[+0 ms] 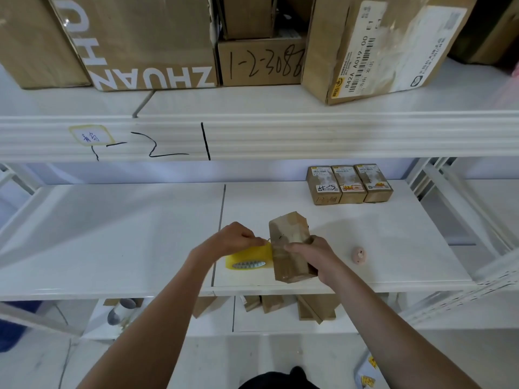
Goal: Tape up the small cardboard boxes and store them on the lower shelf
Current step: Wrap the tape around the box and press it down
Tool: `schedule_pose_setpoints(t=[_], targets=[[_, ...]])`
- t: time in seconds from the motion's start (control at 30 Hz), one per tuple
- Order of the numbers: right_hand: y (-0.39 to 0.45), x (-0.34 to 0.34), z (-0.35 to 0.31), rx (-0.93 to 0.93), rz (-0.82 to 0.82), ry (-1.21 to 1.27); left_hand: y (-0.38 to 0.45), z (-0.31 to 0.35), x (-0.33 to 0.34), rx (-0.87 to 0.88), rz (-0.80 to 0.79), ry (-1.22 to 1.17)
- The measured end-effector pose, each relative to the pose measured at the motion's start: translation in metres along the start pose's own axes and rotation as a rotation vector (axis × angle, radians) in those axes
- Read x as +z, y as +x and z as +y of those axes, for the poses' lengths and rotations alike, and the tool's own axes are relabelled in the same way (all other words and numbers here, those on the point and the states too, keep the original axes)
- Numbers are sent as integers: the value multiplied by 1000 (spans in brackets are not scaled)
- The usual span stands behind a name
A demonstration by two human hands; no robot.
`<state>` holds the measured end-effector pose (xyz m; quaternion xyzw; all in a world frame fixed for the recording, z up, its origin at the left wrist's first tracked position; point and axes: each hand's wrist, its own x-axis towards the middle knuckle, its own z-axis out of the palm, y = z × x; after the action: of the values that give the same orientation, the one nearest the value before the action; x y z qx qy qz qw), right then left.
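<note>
The small cardboard box [290, 248] stands near the front edge of the white shelf [112, 234], whose nine o'clock half lies bare. Three taped boxes [349, 184] line the back at one o'clock. The right hand [314, 255] has its grip wrapped round the box; the left hand [236, 238] pinches tape from the yellow tape roll [248, 259].

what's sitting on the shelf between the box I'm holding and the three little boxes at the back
Nothing. In the head view, the shelf is bare white between the held box and the three small boxes. The pink object lies off to the right.
</note>
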<state>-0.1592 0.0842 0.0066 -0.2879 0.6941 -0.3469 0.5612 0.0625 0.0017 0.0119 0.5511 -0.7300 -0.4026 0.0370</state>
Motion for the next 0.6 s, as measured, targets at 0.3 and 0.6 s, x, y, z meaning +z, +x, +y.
schedule_pose_setpoints(t=[0.3, 0.6], targets=[[2, -13, -2, 9, -138, 48, -1, -9, -18, 41, -86, -106], [-6, -19, -18, -32, -271, 116, 6, -33, -10, 16, 89, 78]])
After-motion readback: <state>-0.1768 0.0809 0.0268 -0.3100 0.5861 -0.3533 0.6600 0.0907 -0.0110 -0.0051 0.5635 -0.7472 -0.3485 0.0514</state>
